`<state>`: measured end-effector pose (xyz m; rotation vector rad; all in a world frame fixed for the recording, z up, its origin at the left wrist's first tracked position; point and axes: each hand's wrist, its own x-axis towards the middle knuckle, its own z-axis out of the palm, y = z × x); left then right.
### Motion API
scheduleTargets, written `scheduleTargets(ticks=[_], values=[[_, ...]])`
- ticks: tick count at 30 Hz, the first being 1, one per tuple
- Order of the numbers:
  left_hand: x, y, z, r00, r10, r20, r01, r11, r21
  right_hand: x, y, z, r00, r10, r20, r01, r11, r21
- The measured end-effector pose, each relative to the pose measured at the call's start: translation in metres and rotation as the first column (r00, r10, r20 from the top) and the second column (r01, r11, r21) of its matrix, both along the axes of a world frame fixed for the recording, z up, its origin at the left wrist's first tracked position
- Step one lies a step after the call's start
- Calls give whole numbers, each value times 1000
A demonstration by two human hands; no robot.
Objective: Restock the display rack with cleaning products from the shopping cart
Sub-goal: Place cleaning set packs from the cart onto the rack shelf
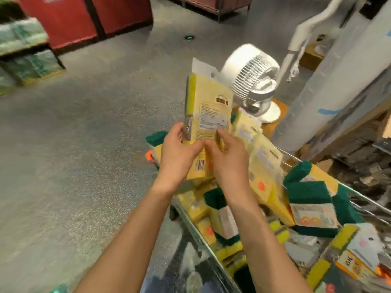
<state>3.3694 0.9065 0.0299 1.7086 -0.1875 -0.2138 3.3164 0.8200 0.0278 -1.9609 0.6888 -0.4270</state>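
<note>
Over a grey shop floor, both the left hand (179, 151) and right hand (228, 159) grip one sponge pack (208, 106) above the still-heaped shopping cart (211, 246), so most restocking remains.

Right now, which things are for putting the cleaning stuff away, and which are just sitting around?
For the job:
left hand and right hand, both holding the yellow sponge pack
shopping cart
green and yellow sponge packs piled in it

Just lying about:
white fan
red cabinets
green packages at left
</note>
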Motion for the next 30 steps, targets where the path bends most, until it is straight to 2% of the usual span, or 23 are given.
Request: scheduleTargets(ticks=[4, 6, 9, 11, 14, 16, 17, 19, 21, 26, 30], values=[[-10, 64, 13, 988, 122, 91, -111, 987, -115, 20, 70, 32, 954, 277, 114, -292, 946, 143], [-19, 103, 13, 985, 132, 112, -117, 984, -132, 22, 105, 36, 935, 325, 143, -346, 923, 167], [-37, 166, 5, 978, 154, 141, -139, 984, -108, 21, 150, 26, 920, 345, 188, -390, 859, 333], [-49, 210, -5, 948, 283, 147, -271, 958, -97, 18, 179, 15, 876, 441, 196, -481, 763, 431], [-69, 282, -13, 806, 587, 70, -587, 809, -22, 3, 228, 2, 740, 641, 205, -633, 559, 536], [-91, 334, -16, 759, 651, -15, -651, 759, 34, -10, 260, -1, 624, 751, 217, -694, 404, 596], [-104, 357, -16, 777, 624, -79, -627, 779, -19, -16, 276, -2, 565, 795, 221, -713, 334, 617], [-134, 394, -19, 829, 521, -203, -552, 819, -154, -26, 304, -6, 449, 868, 211, -746, 235, 623], [-161, 418, -30, 827, 497, -263, -544, 826, -150, -35, 328, -18, 365, 914, 175, -774, 193, 604], [-208, 450, -88, 692, 625, -361, -675, 737, -19, -49, 373, -68, 214, 977, -10, -847, 191, 496], [-235, 460, -163, 571, 694, -437, -759, 650, 41, -51, 407, -143, 78, 984, -162, -895, 140, 422]])
